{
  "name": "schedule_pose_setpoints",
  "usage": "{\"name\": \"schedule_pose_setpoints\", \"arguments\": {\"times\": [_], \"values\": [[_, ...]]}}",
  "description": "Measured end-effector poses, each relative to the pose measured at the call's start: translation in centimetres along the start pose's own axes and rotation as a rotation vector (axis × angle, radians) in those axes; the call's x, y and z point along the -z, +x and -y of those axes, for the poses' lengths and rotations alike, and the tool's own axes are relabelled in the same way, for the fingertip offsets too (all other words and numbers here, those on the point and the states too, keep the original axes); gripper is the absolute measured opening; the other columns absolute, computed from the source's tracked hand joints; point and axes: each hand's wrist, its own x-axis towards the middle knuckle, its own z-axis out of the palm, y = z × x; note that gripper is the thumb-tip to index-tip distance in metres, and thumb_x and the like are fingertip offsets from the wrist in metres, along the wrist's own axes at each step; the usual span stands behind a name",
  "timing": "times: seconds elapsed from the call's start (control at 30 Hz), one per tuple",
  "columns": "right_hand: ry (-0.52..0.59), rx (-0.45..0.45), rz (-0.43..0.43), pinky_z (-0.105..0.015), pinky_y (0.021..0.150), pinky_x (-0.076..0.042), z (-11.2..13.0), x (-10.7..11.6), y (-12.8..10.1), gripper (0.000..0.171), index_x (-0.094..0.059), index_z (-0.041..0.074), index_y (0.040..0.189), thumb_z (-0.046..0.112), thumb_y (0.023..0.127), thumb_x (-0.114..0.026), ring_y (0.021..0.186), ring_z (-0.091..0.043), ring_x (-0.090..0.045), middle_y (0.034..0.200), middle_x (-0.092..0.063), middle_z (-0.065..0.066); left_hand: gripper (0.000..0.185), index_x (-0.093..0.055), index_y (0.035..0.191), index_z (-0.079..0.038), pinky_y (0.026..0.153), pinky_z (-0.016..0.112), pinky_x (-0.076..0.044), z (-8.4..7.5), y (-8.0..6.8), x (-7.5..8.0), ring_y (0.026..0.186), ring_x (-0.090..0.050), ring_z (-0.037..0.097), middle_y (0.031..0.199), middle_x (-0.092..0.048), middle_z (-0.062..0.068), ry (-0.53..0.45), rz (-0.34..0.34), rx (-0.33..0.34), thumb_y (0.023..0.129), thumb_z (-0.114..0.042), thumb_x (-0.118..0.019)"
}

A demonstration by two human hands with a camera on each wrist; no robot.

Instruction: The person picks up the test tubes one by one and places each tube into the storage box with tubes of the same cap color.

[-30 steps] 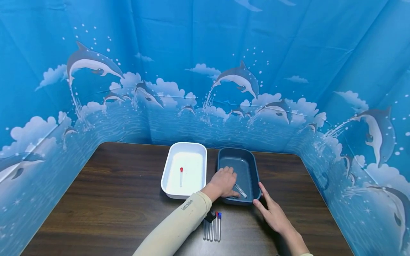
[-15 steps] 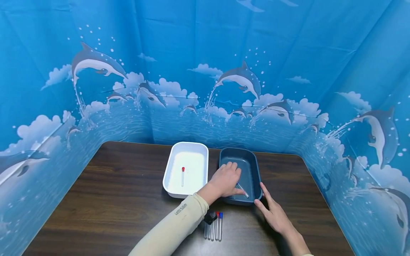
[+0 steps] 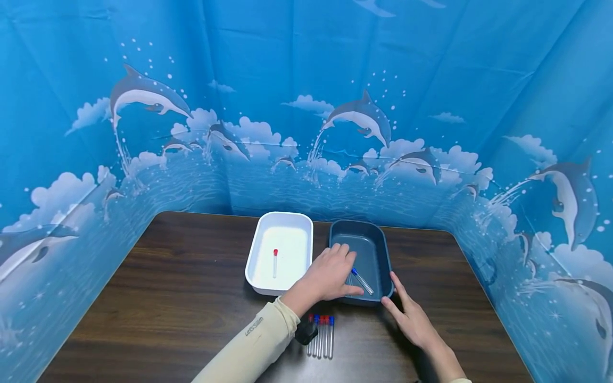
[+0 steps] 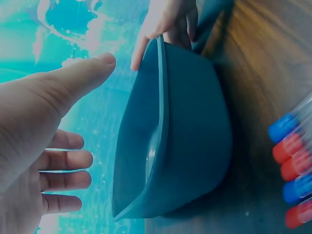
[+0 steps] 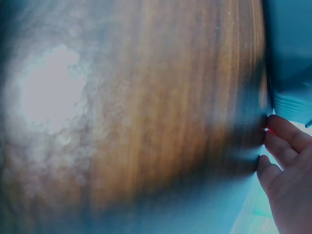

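Note:
My left hand [image 3: 330, 274] hovers over the near left part of a dark blue-grey tray [image 3: 384, 250]. In the left wrist view its fingers are spread loosely with nothing between them. A blue-capped test tube [image 3: 362, 281] lies slanted in that tray, partly beside my left thumb; more clear glass shows under the hand. My right hand [image 3: 414, 319] holds the tray's near right corner, thumb at the front and fingers along the side. In the left wrist view the right hand [image 4: 168, 19] straddles the tray's rim.
A white tray [image 3: 252, 260] stands left of the dark one, holding a red-capped test tube [image 3: 275, 264]. Several test tubes [image 3: 325, 338] with red and blue caps lie in a row on the brown table [image 3: 191, 298], near the left wrist's black camera [image 3: 306, 332]. A dolphin-print curtain [image 3: 306, 106] hangs behind.
My left hand has drawn back slightly toward the left and front, uncovering the blue cap of the tube in the dark tray. My right hand stays at the tray's corner.

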Motion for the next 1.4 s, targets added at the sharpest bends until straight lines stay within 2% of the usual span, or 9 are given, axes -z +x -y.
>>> {"name": "schedule_pose_setpoints", "arguments": {"times": [0.27, 0.53, 0.8, 0.93, 1.13, 1.4], "values": [[-0.005, 0.009, -0.015, -0.069, 0.094, -0.033, -0.1, -0.1, 0.0, 0.069, -0.005, 0.04, 0.157, 0.052, 0.101, -0.044, 0.129, -0.049, -0.043, 0.146, -0.041, -0.028, 0.089, -0.055, 0.136, -0.009, 0.087, 0.032, -0.046, -0.6, -2.5, -0.3, 0.1, -0.048, 0.017, 0.121, -0.055, 0.006, -0.067, -0.039, -0.012, 0.081, -0.079, -0.05], [-0.025, -0.013, -0.003, -0.072, 0.095, -0.031, 0.0, -0.2, 0.1, 0.07, -0.004, 0.041, 0.157, 0.055, 0.1, -0.043, 0.13, -0.051, -0.04, 0.148, -0.038, -0.029, 0.089, -0.054, 0.137, -0.01, 0.079, 0.028, -0.044, 0.0, -5.5, -1.2, 0.094, -0.044, 0.014, 0.115, -0.051, 0.003, -0.18, -0.01, 0.005, 0.081, -0.079, -0.048], [-0.032, -0.009, -0.007, -0.071, 0.095, -0.031, -0.1, -0.2, 0.1, 0.07, -0.003, 0.04, 0.157, 0.055, 0.1, -0.043, 0.13, -0.051, -0.041, 0.147, -0.039, -0.029, 0.089, -0.054, 0.138, -0.015, 0.081, 0.028, -0.043, 0.4, -9.3, -2.6, 0.096, -0.042, 0.01, 0.113, -0.049, -0.004, -0.315, 0.018, 0.058, 0.08, -0.082, -0.043], [-0.035, -0.013, 0.001, -0.072, 0.095, -0.03, -0.1, -0.2, 0.1, 0.071, -0.002, 0.04, 0.157, 0.056, 0.1, -0.042, 0.131, -0.052, -0.039, 0.148, -0.037, -0.029, 0.087, -0.053, 0.137, -0.016, 0.087, 0.032, -0.044, 0.3, -10.8, -3.3, 0.1, -0.043, 0.01, 0.116, -0.049, -0.005, -0.367, 0.036, 0.099, 0.08, -0.081, -0.048], [-0.032, -0.018, 0.004, -0.072, 0.095, -0.03, -0.1, -0.2, 0.2, 0.071, -0.002, 0.04, 0.157, 0.056, 0.1, -0.042, 0.131, -0.052, -0.039, 0.149, -0.036, -0.029, 0.079, -0.055, 0.135, -0.016, 0.083, 0.032, -0.044, 0.4, -11.8, -4.0, 0.097, -0.043, 0.009, 0.115, -0.05, -0.007, -0.418, 0.071, 0.128, 0.079, -0.072, -0.062], [-0.027, -0.011, 0.01, -0.073, 0.095, -0.03, -0.1, -0.1, 0.2, 0.071, -0.001, 0.04, 0.157, 0.056, 0.1, -0.042, 0.131, -0.053, -0.037, 0.15, -0.034, -0.029, 0.082, -0.055, 0.136, -0.015, 0.08, 0.03, -0.042, 0.9, -12.7, -5.0, 0.093, -0.04, 0.008, 0.107, -0.046, -0.009, -0.438, 0.062, 0.122, 0.079, -0.073, -0.063]]}}
